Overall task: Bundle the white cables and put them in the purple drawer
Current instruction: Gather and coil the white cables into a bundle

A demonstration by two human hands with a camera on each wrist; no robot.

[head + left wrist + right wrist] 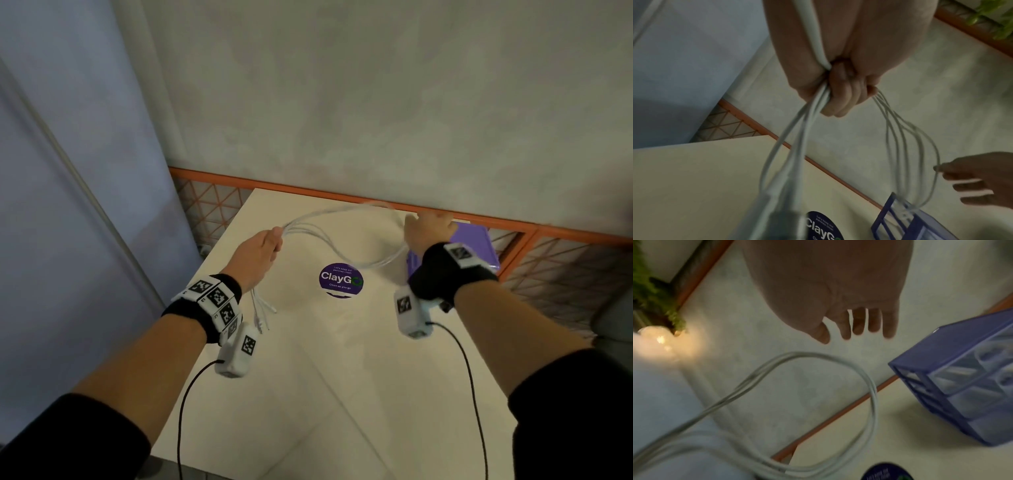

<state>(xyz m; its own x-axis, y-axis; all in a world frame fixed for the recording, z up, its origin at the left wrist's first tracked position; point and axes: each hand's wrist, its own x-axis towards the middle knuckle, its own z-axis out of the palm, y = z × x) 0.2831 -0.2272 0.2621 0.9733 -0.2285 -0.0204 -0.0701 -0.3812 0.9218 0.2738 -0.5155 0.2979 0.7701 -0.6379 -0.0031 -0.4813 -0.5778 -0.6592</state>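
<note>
Several white cables (pixel 342 214) are held as one bunch in my left hand (pixel 270 243), which grips them in a fist (pixel 840 97) above the table. Their plug ends (pixel 262 313) dangle below that hand. From the fist the cables (pixel 900 129) arc rightward in a loose loop (pixel 838 358) that hangs in the air. My right hand (pixel 424 228) hovers at the loop's far end with fingers (pixel 857 324) spread and straight, holding nothing. The purple drawer unit (pixel 479 240) stands just behind and below the right hand, its clear drawers (pixel 972 382) closed.
A round purple ClayGo sticker (pixel 340 279) lies on the white table (pixel 308 394). An orange mesh rail (pixel 308 192) runs along the table's back edge under a grey wall. A lit lamp (pixel 659 339) and a green plant (pixel 645 288) sit beyond the rail.
</note>
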